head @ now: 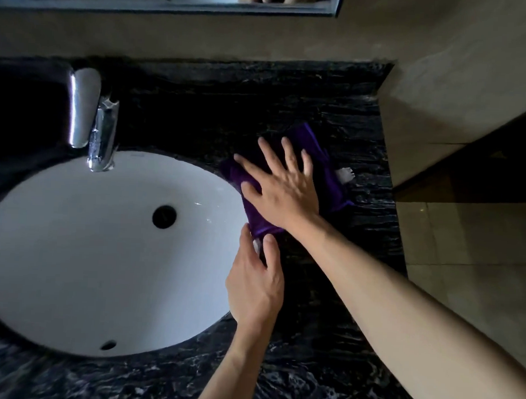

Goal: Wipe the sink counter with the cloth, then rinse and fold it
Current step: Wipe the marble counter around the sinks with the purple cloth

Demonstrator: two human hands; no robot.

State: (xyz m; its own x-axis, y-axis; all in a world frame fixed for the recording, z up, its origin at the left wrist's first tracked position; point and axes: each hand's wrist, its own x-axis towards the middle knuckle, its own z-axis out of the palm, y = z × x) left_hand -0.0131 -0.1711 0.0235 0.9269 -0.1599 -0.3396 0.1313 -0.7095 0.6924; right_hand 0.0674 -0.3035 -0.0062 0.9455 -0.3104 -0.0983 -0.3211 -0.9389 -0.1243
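A purple cloth lies on the black marble counter, just right of the white oval sink. My right hand rests flat on the cloth with its fingers spread, pressing it down. My left hand pinches the cloth's near corner between thumb and fingers at the sink's right rim. Much of the cloth is hidden under my right hand.
A chrome faucet stands behind the sink at the left. A beige wall and a mirror's lower edge run along the back. The counter ends at the right, with tiled floor below. A small pale reflection shows on the counter beside the cloth.
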